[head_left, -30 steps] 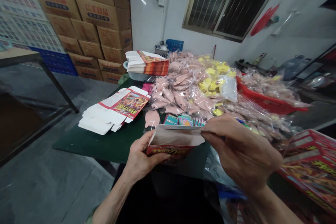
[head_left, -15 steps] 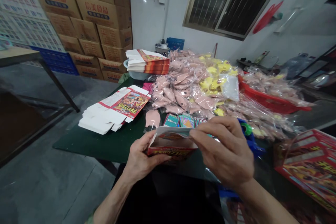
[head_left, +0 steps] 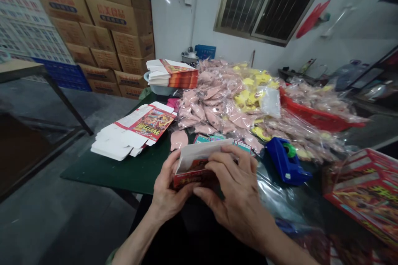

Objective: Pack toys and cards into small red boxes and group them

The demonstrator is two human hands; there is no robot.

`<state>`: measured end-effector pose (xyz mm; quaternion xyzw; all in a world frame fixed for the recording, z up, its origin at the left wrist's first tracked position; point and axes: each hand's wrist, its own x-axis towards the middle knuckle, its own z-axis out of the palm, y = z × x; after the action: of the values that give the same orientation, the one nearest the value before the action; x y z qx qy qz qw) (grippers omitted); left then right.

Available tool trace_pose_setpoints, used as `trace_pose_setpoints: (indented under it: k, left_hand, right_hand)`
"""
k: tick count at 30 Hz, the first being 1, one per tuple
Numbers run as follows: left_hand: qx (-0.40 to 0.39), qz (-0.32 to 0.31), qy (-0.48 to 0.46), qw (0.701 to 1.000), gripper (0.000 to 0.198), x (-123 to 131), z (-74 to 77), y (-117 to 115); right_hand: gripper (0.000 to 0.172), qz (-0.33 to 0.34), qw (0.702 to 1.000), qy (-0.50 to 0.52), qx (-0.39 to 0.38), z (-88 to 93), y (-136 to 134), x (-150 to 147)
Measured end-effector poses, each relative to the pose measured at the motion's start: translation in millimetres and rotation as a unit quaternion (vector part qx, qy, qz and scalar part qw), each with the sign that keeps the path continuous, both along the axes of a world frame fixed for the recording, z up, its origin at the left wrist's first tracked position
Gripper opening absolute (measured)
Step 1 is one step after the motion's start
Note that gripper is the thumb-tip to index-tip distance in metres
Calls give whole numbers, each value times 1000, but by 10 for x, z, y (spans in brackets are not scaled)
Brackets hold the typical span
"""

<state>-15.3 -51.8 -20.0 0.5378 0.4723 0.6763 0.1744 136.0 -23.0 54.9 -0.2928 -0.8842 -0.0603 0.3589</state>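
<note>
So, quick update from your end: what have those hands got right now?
Left hand cradling a small printed cardboard box, right hand closed over its top. Box end open, white inside showing. Blue tape dispenser off to the right, not touching.

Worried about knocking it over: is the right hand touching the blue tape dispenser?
Apart. The head view shows a clear gap between the right hand, which is on the printed box, and the blue tape dispenser.

Red printed paperboard carton, folded up, white inside showing, end open.
</note>
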Motion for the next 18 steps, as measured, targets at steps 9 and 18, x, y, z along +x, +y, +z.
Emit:
trace_pose_setpoints:
  k: [9, 18]
  left_hand:
    - [111, 59, 39, 991, 78, 32, -72, 170]
    - [129, 66, 95, 985, 39, -87, -135, 286]
  right_hand:
    - [41, 39, 984, 168, 43, -125, 110, 89]
    - [35, 59, 857, 416, -298, -636, 437, 18]
